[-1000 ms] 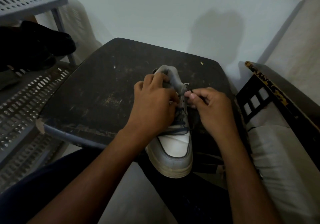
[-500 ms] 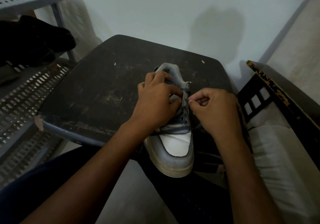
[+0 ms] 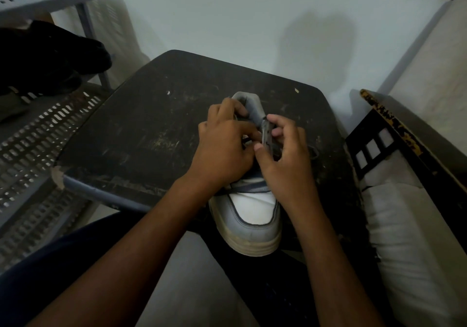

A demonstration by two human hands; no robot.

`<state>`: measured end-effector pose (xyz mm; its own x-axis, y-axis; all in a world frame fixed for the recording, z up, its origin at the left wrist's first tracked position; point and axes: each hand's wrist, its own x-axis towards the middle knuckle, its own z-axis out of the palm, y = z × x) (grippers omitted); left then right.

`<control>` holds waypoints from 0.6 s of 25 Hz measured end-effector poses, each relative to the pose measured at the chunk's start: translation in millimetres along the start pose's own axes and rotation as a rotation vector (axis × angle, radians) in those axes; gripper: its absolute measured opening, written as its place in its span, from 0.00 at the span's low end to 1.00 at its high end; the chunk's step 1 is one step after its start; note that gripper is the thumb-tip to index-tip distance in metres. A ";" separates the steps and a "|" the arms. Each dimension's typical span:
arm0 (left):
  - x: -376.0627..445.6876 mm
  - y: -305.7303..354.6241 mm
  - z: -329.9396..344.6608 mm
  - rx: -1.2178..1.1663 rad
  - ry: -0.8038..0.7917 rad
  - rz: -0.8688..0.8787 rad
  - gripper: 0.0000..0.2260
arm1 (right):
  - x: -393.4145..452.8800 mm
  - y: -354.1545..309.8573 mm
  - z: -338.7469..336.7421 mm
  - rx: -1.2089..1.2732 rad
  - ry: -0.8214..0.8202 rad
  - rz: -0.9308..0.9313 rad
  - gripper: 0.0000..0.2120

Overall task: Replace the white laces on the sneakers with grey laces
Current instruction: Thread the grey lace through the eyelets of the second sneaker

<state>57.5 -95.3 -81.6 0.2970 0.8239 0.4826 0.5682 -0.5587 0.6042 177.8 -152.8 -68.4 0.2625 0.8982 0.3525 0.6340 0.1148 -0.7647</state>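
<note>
A grey and white sneaker [image 3: 251,215] lies on the dark worn table [image 3: 141,134], toe towards me and hanging over the near edge. A dark grey lace [image 3: 249,187] crosses the eyelets just above the white toe panel. My left hand [image 3: 225,147] grips the left side of the upper near the tongue. My right hand [image 3: 285,155] pinches the right eyelet flap between thumb and fingers, with the lace end hidden under the fingers. The tongue [image 3: 249,103] stands up behind both hands.
A grey perforated plastic rack [image 3: 38,134] stands at the left, with a black shoe or cloth [image 3: 48,56] on its shelf. A black wooden frame [image 3: 394,137] and white cushion [image 3: 409,238] sit at the right. My dark trouser legs are below the table edge.
My right hand has risen from pulling the lace beside the eyelets to pinching the right flap higher up. My left hand shifted slightly towards the tongue.
</note>
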 end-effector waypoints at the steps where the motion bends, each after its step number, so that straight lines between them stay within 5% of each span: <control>1: -0.2 -2.0 -0.6 -0.038 0.028 0.002 0.05 | -3.0 2.1 5.1 0.041 0.019 -0.004 0.22; 7: 5.0 2.2 -32.9 -0.102 0.358 -0.056 0.04 | -6.9 21.2 11.2 0.010 0.105 -0.066 0.25; 10: 17.2 -0.8 -67.2 -0.745 0.496 -0.257 0.10 | -4.5 20.6 13.7 -0.031 0.116 -0.105 0.23; 12: 16.9 5.8 -68.7 -0.983 0.333 -0.362 0.10 | -2.4 20.6 12.7 0.001 0.086 -0.112 0.19; 15: 8.2 14.6 -42.5 -0.283 -0.017 -0.102 0.04 | -2.4 23.0 10.1 0.147 0.035 -0.080 0.17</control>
<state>35.6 -100.7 -41.9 0.2636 0.8773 0.4012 0.3598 -0.4753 0.8029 184.4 -148.0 -92.3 0.2419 0.8688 0.4321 0.5413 0.2487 -0.8032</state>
